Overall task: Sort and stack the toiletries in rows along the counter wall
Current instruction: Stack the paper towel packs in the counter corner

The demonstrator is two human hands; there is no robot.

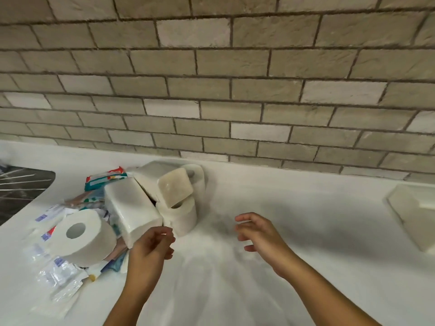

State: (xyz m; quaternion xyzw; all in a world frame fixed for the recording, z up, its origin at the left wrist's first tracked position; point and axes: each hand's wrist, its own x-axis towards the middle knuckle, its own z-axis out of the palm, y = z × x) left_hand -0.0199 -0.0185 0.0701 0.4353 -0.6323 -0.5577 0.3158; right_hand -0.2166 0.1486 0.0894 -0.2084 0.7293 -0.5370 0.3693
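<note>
A heap of toiletries lies at the left of the white counter (294,231). It holds a toilet roll on its side (82,238), a wrapped white tissue pack (131,210), an upright toilet roll (181,217) with a tilted beige pack (175,188) leaning on it, a colourful wipes packet (106,178) and several small clear sachets (58,276). My left hand (151,248) hovers by the near corner of the tissue pack, fingers loosely curled, holding nothing. My right hand (259,234) floats above bare counter to the right of the upright roll, fingers relaxed and empty.
A beige brick-tile wall (235,90) runs along the back of the counter. A steel sink (21,189) sits at the far left. A white tissue pack (414,212) lies alone at the right edge.
</note>
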